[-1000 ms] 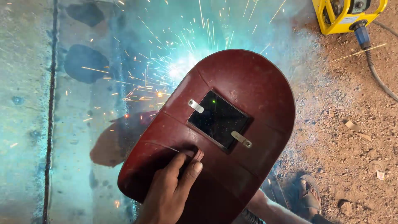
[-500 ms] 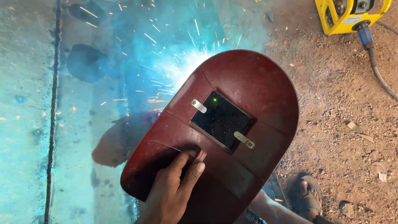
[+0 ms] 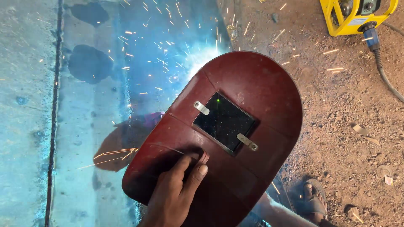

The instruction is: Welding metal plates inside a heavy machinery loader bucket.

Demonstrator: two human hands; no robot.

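Closest in, the left hand [image 3: 179,195] grips the handle of a dark red welding shield [image 3: 219,138], held up so it blocks the arc glare [image 3: 202,56] just behind its top edge. Right hand's hidden, probably behind the shield. Yellow welder [image 3: 353,14] sits further back on the dirt.

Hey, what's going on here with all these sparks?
A person is welding. One hand holds a dark red welding shield up in front of the camera; which hand it is cannot be told, and the other is hidden. Behind the shield's top edge a bright arc throws sparks over a metal plate. A yellow welding machine sits on the dirt ground, and a sandalled foot shows at bottom right.
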